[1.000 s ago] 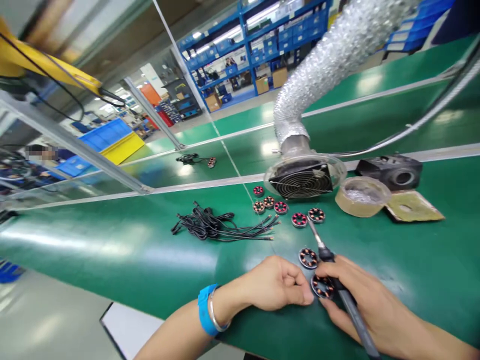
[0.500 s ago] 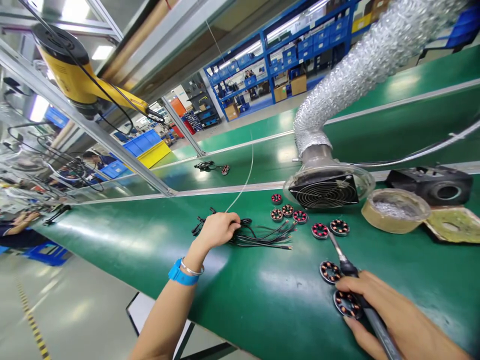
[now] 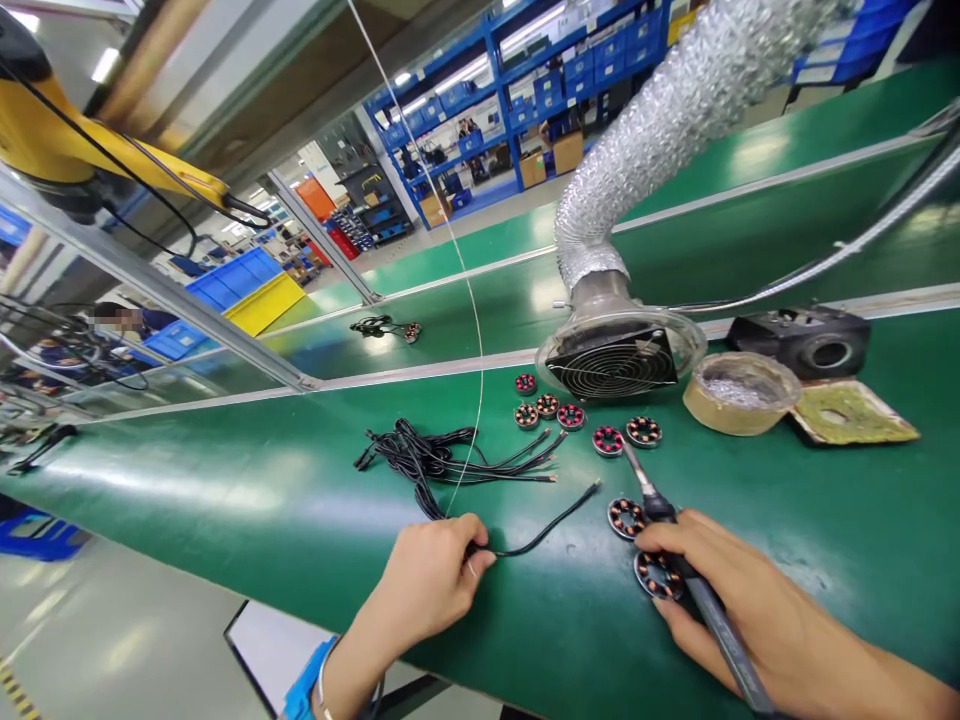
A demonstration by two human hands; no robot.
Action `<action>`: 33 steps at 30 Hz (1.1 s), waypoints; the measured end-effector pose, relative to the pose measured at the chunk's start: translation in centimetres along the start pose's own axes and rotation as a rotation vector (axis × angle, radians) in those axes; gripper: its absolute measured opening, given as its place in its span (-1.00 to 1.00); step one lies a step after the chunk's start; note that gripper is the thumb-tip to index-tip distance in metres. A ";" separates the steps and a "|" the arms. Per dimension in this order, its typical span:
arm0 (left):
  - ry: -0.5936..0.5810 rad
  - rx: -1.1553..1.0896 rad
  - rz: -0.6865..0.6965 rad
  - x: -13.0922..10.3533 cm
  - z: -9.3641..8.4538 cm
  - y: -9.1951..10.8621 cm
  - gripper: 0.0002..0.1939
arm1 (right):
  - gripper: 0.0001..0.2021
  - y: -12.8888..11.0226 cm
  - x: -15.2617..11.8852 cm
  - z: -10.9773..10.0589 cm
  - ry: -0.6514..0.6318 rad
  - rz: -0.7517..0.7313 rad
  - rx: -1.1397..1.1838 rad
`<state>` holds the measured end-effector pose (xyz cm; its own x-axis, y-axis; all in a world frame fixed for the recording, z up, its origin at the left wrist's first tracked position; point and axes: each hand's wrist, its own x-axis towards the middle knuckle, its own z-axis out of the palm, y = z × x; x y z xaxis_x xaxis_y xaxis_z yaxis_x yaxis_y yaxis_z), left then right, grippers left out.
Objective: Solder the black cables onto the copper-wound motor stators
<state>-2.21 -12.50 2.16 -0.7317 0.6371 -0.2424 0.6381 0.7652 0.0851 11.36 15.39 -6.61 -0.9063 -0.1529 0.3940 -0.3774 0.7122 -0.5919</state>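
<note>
My left hand [image 3: 431,575] is closed around a black cable [image 3: 547,532], whose bare end points right. A thin solder wire [image 3: 476,330] hangs from above and runs down to this hand. My right hand [image 3: 750,590] grips a soldering iron [image 3: 716,620], its metal tip beside a red-wound motor stator [image 3: 607,441]. Two copper-wound stators lie close to the right fingers: one stator [image 3: 626,518] farther off, another stator [image 3: 658,575] by the thumb and fingers. Left of them, a bundle of black cables [image 3: 420,455] rests on the green bench [image 3: 540,620].
Several more stators [image 3: 547,405] lie before a fume extractor fan [image 3: 619,365] with a silver duct [image 3: 645,140]. At right are a round tub [image 3: 739,400], a yellow sponge [image 3: 855,415] and a black iron holder [image 3: 799,345]. A yellow tool [image 3: 112,150] hangs upper left.
My left hand has moved toward me, drawing one cable away from the bundle. The right hand keeps its hold on the soldering iron. The view has shifted slightly right.
</note>
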 end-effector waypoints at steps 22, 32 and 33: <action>-0.148 -0.725 0.365 5.2 0.8 8.8 -0.87 | -0.79 -3.4 2.3 -2.1 0.251 0.157 0.159; -0.216 -0.944 0.571 7.1 0.0 8.5 -0.59 | -0.73 -3.9 1.3 -1.5 0.390 0.085 0.185; -0.291 -1.016 0.599 7.3 0.3 8.6 -0.54 | -0.70 -3.9 1.3 -1.4 0.388 0.056 0.200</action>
<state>-2.02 -1.32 0.81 -0.2210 0.9699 -0.1020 0.2829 0.1638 0.9451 11.93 13.43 -2.79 -0.8025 0.1783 0.5693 -0.3934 0.5593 -0.7297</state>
